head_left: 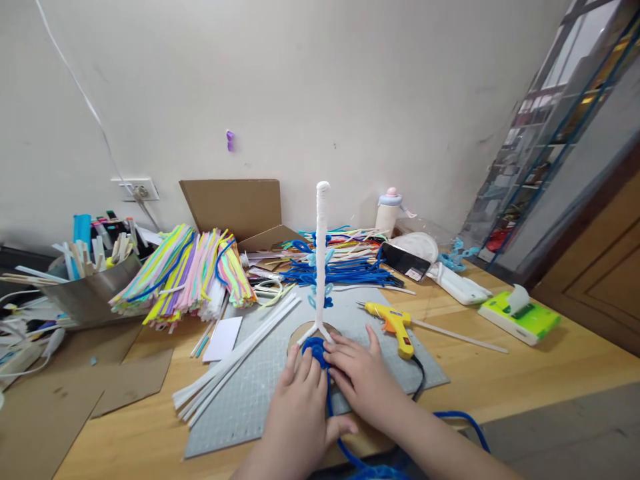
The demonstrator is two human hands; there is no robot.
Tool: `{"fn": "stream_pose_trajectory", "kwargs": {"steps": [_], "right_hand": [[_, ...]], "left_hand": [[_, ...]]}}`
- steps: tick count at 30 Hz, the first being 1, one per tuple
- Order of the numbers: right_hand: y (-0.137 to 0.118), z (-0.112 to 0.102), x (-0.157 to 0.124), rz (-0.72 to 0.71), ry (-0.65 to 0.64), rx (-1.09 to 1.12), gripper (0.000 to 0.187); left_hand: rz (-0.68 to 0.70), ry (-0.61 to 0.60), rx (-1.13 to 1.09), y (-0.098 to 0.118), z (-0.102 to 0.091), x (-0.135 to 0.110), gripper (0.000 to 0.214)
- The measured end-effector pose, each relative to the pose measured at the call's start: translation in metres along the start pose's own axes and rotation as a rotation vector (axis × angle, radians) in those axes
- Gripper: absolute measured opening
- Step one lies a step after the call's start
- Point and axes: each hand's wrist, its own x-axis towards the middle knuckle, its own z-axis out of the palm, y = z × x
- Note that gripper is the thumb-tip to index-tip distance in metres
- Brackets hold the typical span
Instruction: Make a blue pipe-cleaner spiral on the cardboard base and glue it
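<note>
A tall white pipe-cleaner stem [321, 253] stands upright on a round cardboard disc [296, 335] on the grey cutting mat [240, 400]. Small light-blue and blue loops sit partway up the stem. At its foot lies a coil of blue pipe cleaner [314, 349]. My left hand [299, 407] lies with fingers pressed flat on the coil's near side. My right hand [357, 377] presses its fingers on the coil's right side. A blue pipe-cleaner strand [345, 448] runs from the coil toward me between my hands.
A yellow glue gun [395, 325] lies on the mat right of my hands. White pipe cleaners [235, 363] lie at left, coloured bundles [185, 273] and blue ones [345, 272] behind. A metal tub of sticks [90, 280], cardboard, a phone [404, 261] and a green tissue pack [520, 316] surround them.
</note>
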Motion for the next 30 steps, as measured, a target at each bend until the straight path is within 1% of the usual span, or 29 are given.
{"fn": "stream_pose_trajectory", "kwargs": {"steps": [4, 7, 9, 12, 13, 15, 17, 19, 23, 25, 28, 30], "right_hand": [[-0.001, -0.001, -0.001, -0.004, 0.004, -0.015, 0.027], [-0.001, -0.001, -0.001, -0.013, 0.010, 0.000, 0.027], [0.000, -0.001, -0.001, -0.015, 0.015, 0.020, 0.028], [0.000, 0.000, -0.001, -0.012, 0.020, 0.045, 0.028], [0.000, -0.001, -0.002, -0.012, 0.021, 0.049, 0.028], [0.000, -0.001, -0.002, -0.013, 0.017, 0.051, 0.028], [-0.001, -0.002, -0.002, -0.008, 0.010, 0.048, 0.028], [-0.001, -0.002, -0.002, -0.007, 0.008, 0.042, 0.028], [0.001, 0.000, -0.002, -0.019, 0.022, 0.036, 0.029], [0.002, 0.001, -0.002, -0.021, 0.025, 0.036, 0.029], [0.003, 0.002, -0.002, -0.026, 0.025, 0.037, 0.028], [0.003, 0.002, -0.002, -0.032, 0.030, 0.041, 0.029]], "left_hand": [[0.025, 0.017, 0.006, 0.004, 0.003, -0.001, 0.080], [-0.012, -0.001, -0.064, 0.000, 0.002, -0.003, 0.082], [-0.074, -0.001, -0.150, -0.007, 0.000, -0.008, 0.073], [-0.159, -0.044, -0.301, -0.024, -0.002, -0.017, 0.038], [-0.187, -0.061, -0.342, -0.029, -0.002, -0.019, 0.030], [-0.247, -0.063, -0.389, -0.037, -0.002, -0.020, 0.026], [-0.310, -0.043, -0.388, -0.041, -0.001, -0.015, 0.021], [-0.346, -0.049, -0.382, -0.043, -0.001, -0.003, 0.016], [-0.363, -0.115, -0.431, -0.047, 0.000, 0.027, 0.011], [-0.373, -0.152, -0.440, -0.049, 0.002, 0.037, 0.007], [-0.382, -0.185, -0.434, -0.052, 0.005, 0.043, 0.005], [-0.392, -0.179, -0.427, -0.051, 0.008, 0.043, 0.004]]}}
